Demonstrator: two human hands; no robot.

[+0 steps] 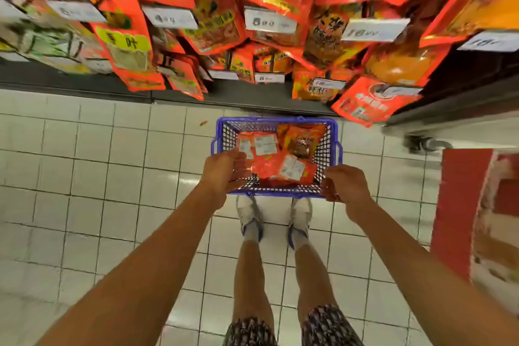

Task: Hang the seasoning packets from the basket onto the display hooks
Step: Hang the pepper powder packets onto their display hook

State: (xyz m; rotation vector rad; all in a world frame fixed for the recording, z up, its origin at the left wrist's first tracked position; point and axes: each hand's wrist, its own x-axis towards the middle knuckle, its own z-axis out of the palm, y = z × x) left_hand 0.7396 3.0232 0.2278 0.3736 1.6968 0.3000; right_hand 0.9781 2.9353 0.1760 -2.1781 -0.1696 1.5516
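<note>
The blue basket is sitting on the white tiled floor in the middle of the frame, just in front of the person's shoes, and several red seasoning packets are still lying inside it — so most of the hanging looks to be waiting. Across the top of the frame the display hooks are already carrying rows of red and orange packets behind white price tags; which of those came from this basket cannot be told.

The left hand is reaching over the basket's left side, its fingers spread loosely and touching the edge of a packet, not yet closing on it as far as the blur allows. The right hand is hovering at the basket's lower right corner with fingers curled downward; whether it is gripping the rim or holding nothing cannot be told.
</note>
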